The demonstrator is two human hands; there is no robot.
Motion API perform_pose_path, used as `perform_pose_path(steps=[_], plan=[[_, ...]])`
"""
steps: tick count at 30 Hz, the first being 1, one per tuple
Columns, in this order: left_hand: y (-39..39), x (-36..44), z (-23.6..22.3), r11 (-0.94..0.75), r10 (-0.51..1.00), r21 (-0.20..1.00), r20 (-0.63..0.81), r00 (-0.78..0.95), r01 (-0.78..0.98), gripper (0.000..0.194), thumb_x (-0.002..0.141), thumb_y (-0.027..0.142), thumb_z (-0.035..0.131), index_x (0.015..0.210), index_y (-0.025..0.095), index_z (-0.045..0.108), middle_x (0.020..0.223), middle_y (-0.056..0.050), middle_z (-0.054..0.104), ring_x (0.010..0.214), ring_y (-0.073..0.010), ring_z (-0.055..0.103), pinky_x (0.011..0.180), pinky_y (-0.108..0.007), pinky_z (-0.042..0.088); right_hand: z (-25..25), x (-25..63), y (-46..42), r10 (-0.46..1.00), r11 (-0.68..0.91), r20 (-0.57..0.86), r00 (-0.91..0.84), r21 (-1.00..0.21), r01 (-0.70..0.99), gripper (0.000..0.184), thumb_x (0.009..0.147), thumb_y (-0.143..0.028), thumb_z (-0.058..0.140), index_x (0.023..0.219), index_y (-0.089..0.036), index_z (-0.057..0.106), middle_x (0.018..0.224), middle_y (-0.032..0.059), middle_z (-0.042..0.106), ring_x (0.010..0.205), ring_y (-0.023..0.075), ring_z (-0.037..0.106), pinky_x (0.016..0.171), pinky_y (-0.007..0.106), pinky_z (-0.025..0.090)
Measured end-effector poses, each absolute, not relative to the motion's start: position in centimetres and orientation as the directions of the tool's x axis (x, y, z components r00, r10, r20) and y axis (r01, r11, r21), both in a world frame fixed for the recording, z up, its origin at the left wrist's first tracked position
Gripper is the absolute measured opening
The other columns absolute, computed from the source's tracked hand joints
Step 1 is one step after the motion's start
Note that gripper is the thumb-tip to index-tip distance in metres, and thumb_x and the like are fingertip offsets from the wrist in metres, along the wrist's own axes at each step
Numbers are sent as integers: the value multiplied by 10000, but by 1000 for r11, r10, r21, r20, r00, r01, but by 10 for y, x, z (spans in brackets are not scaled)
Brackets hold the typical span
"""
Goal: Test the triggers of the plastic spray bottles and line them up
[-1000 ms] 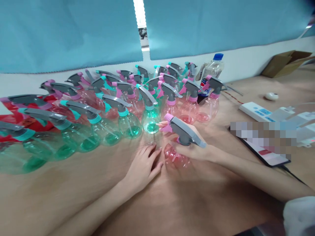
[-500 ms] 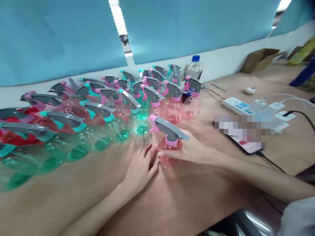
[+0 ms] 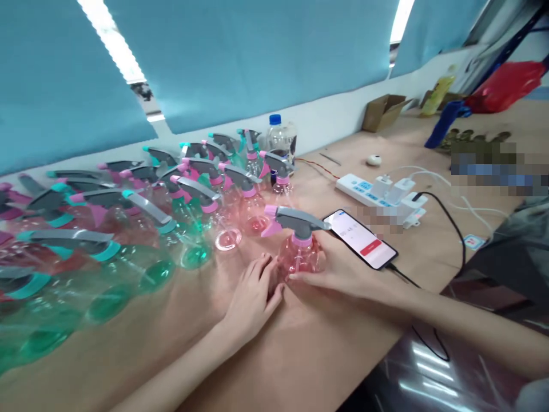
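Observation:
A pink-tinted spray bottle (image 3: 302, 257) with a grey and pink trigger head stands upright on the table in front of me. My right hand (image 3: 338, 272) is wrapped round its body from the right, the thumb across the near side. On the other side, my left hand (image 3: 256, 286) rests on the tabletop with fingers extended, their tips close beside the bottle; whether they touch it I cannot tell. To the left are several more spray bottles, among them a green-tinted one (image 3: 197, 256) and a pink one (image 3: 253, 220).
A phone (image 3: 362, 243) lies just beyond my right hand, its cable running off the near edge. Behind it sits a power strip (image 3: 358, 187) with chargers. A blue-capped bottle (image 3: 281, 140) stands near the wall. Farther right are a cardboard box (image 3: 381, 114) and a red bag (image 3: 506, 86).
My view has turned to the right. Both hands and the held spray bottle have shifted rightward along the table, away from the other bottles and closer to the phone.

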State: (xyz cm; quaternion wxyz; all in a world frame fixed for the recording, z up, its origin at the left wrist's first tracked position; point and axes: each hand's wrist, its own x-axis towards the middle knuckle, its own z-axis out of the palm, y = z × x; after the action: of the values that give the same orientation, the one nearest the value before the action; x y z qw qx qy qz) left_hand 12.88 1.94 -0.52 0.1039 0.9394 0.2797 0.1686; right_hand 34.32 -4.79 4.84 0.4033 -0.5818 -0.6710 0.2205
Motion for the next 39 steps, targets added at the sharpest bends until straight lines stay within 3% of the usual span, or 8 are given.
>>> perform_pose_path(steps=[7,11,20,30,37,39], plan=[[38,167,-7,-846,513,303,240,824,438,425,931,256,484,1336,136,431,1343,-173,499,1277,-314,451,1041,-511,394,55,421,-11,921,143,309,237,-834,532,589,669,-407,793,1163,-217,533,1126,82,655,984,257,652,839,407,527],[48,184,-9,-845,512,316,244,823,432,396,922,260,488,1303,158,461,1335,-159,510,1262,-309,465,1035,-511,400,56,453,31,859,108,387,335,-776,621,618,654,-456,788,1169,-209,551,1116,99,664,1011,288,643,868,442,511],[55,196,-11,-844,514,300,220,829,444,401,917,261,495,1304,163,460,1347,-154,501,1271,-313,453,1040,-498,401,27,469,80,892,113,389,229,-683,721,632,663,-445,772,1174,-149,548,1087,132,671,961,288,652,841,414,504],[56,195,-12,-846,506,320,234,830,426,402,922,262,500,1308,163,454,1342,-157,500,1265,-313,454,1041,-507,394,22,461,87,911,170,396,117,-617,768,654,686,-466,757,1231,-178,538,1213,127,638,1073,296,627,934,421,477],[49,180,-11,-841,495,382,260,829,383,413,918,261,513,1319,188,448,1348,-144,496,1266,-307,461,1038,-504,405,28,459,61,901,129,403,161,-603,787,824,658,-533,762,1347,-219,438,1312,134,561,1218,331,534,1055,514,375],[46,168,-8,-841,489,396,267,830,368,428,920,247,506,1339,212,425,1353,-130,493,1275,-299,458,1037,-503,410,34,451,44,881,75,417,223,-589,804,866,664,-547,754,1373,-203,396,1351,162,517,1242,346,507,1016,521,413]])
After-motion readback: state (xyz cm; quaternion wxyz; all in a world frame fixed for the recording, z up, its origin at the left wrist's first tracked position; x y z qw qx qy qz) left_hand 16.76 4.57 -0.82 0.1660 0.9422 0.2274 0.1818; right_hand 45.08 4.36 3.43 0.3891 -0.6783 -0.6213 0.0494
